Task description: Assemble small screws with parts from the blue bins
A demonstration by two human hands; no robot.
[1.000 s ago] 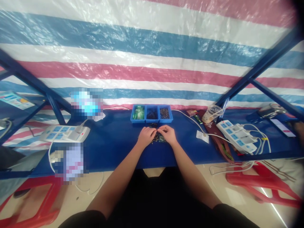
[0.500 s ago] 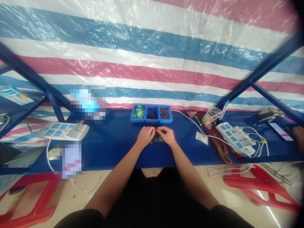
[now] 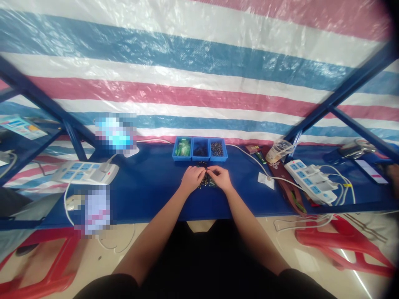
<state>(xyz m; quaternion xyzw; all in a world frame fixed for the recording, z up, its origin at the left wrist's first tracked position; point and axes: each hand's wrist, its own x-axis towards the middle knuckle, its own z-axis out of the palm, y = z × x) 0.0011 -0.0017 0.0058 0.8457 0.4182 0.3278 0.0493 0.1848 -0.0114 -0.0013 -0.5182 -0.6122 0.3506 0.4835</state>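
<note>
My left hand (image 3: 192, 179) and my right hand (image 3: 220, 177) meet over the blue table, fingertips pinched close together. Whatever lies between the fingertips is too small to make out. Under and between them is a small pile of dark and brass-coloured parts (image 3: 205, 181). Just beyond the hands stand three joined blue bins: the left bin (image 3: 182, 158) holds green and clear pieces, the middle bin (image 3: 200, 158) dark pieces, and the right bin (image 3: 218, 158) many small dark metallic parts.
White power strips lie left (image 3: 85, 172) and right (image 3: 310, 182), with cables. To the right are a clear plastic cup (image 3: 276, 151), a brown strap-like item (image 3: 282, 182), a small white packet (image 3: 266, 181) and a phone (image 3: 371, 171). Red stools (image 3: 339, 245) stand below; a striped sheet hangs behind.
The whole view has shifted slightly. My hands keep nearly the same pinched pose over the small parts; nothing else has visibly moved.
</note>
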